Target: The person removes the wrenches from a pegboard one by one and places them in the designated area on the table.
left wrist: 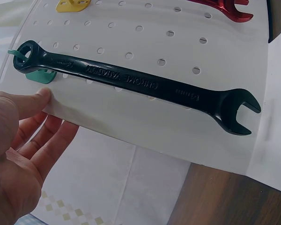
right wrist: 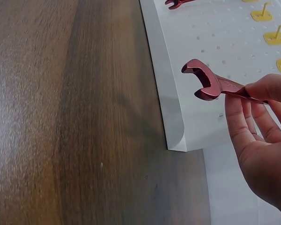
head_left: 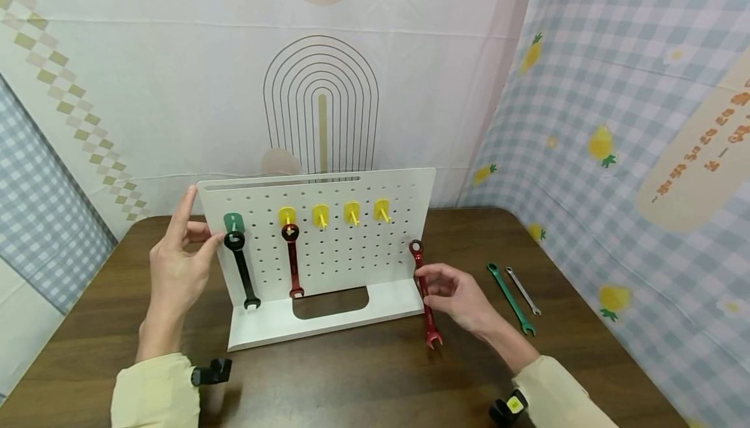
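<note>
My left hand pinches the left edge of a white pegboard, thumb on its front face beside a green hook. A black combination wrench hangs by its ring end from that hook. Further along the board a red combination wrench hangs from the leftmost yellow hook. With thumb and fingers my right hand holds another red combination wrench by its shaft, in front of the board's right edge. Its ring end points up and its open jaw points down toward the table.
Three more yellow hooks, among them the rightmost hook, stick out bare from the board. On the brown wooden table, a green wrench and a small silver wrench lie at the right. Patterned cloth hangs behind and beside the table.
</note>
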Demonstrator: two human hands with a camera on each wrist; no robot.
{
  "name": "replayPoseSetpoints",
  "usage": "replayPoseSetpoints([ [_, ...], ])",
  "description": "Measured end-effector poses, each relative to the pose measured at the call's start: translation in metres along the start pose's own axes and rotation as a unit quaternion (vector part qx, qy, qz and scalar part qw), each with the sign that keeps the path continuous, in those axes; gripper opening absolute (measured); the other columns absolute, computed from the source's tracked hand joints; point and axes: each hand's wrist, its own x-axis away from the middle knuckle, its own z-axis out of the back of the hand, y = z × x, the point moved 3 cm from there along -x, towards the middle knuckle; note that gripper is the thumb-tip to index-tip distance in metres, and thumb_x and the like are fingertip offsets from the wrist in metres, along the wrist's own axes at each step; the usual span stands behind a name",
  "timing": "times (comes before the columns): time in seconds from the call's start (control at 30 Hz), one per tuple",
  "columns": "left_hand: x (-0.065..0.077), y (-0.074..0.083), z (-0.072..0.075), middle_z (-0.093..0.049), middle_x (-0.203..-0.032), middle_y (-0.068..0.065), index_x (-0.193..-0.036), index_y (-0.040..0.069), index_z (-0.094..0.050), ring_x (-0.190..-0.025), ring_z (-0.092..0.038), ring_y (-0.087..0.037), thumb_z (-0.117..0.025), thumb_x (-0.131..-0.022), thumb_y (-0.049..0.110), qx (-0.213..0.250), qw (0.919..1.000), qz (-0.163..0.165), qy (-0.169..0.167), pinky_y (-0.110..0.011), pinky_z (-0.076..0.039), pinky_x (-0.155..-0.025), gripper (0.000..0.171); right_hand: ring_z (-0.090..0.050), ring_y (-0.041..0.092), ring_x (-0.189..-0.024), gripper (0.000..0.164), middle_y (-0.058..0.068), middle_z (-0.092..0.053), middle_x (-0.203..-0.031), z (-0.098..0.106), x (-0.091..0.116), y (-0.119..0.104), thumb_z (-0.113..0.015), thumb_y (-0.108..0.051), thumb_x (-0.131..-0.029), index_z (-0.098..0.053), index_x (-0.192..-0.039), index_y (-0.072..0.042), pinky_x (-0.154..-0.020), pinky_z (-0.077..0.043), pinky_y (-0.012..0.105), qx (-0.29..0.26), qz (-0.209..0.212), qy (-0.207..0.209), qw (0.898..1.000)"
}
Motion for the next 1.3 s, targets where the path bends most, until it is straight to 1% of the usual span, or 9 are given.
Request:
replayPoseSetpoints([
  [0.3,0.001,0.0,0.001,-0.057,-0.09,0.028,-0.163,0.026,-0.043,-0.086,-0.056,0.019,-0.077,-0.088,-0.014,-0.002,1.0,0.001,0.001,0.002,-0.044,-0.075,0.092,-0.064,0.026,-0.101,0.044,0.027,-0.064,-0.127,0.002,0.001,0.005,-0.072,0.008,-0.092,-0.065,-0.134,0.003,-0.083,-0.058,0.025,0.011,-0.019,-0.001,1.0],
  [0.53,0.001,0.0,0.001,-0.057,-0.091,0.029,-0.163,0.028,-0.043,-0.087,-0.056,0.019,-0.077,-0.088,-0.013,-0.003,1.0,0.001,0.0,0.002,-0.044,-0.074,0.092,-0.065,0.027,-0.099,0.044,0.024,-0.065,-0.123,0.007,0.003,0.008,-0.072,0.01,-0.091,-0.068,-0.132,-0.005,-0.081,-0.059,0.026,0.015,-0.016,0.005,1.0],
  [0.73,0.001,0.0,0.001,-0.056,-0.091,0.029,-0.164,0.027,-0.043,-0.087,-0.056,0.02,-0.077,-0.088,-0.013,-0.004,1.0,-0.001,-0.001,0.002,-0.044,-0.074,0.092,-0.065,0.027,-0.099,0.044,0.026,-0.064,-0.123,0.013,0.005,0.01,-0.072,0.009,-0.092,-0.066,-0.134,-0.002,-0.081,-0.058,0.026,0.022,-0.016,0.005,1.0],
  [0.87,0.001,0.0,0.0,-0.057,-0.09,0.028,-0.163,0.028,-0.043,-0.087,-0.056,0.019,-0.077,-0.088,-0.014,-0.002,1.0,0.0,0.0,0.002,-0.044,-0.074,0.092,-0.065,0.025,-0.099,0.044,0.023,-0.065,-0.122,0.017,0.006,0.011,-0.073,0.008,-0.091,-0.068,-0.133,-0.004,-0.08,-0.058,0.025,0.021,-0.023,0.011,0.999],
  [0.97,0.001,0.0,0.0,-0.057,-0.09,0.028,-0.163,0.028,-0.043,-0.087,-0.056,0.019,-0.077,-0.088,-0.013,-0.001,1.0,0.001,-0.001,0.002,-0.044,-0.074,0.092,-0.064,0.024,-0.098,0.043,0.022,-0.065,-0.121,0.019,0.007,0.012,-0.073,0.009,-0.091,-0.067,-0.132,-0.003,-0.08,-0.058,0.025,0.018,-0.019,0.013,1.0],
  [1.1,0.0,0.001,0.0,-0.057,-0.09,0.028,-0.163,0.028,-0.043,-0.087,-0.057,0.019,-0.077,-0.089,-0.013,0.0,1.0,0.001,-0.001,0.002,-0.044,-0.074,0.092,-0.064,0.023,-0.096,0.043,0.025,-0.064,-0.12,0.022,0.008,0.012,-0.072,0.011,-0.091,-0.066,-0.132,0.001,-0.079,-0.058,0.025,0.018,-0.011,0.01,1.0],
  [1.3,0.0,0.0,0.0,-0.057,-0.091,0.028,-0.163,0.028,-0.043,-0.087,-0.056,0.019,-0.077,-0.089,-0.013,-0.001,1.0,-0.002,0.0,0.002,-0.044,-0.074,0.091,-0.065,0.021,-0.095,0.043,0.027,-0.064,-0.121,0.025,0.009,0.013,-0.073,0.01,-0.09,-0.067,-0.131,0.0,-0.079,-0.058,0.025,0.018,-0.01,0.011,1.0],
])
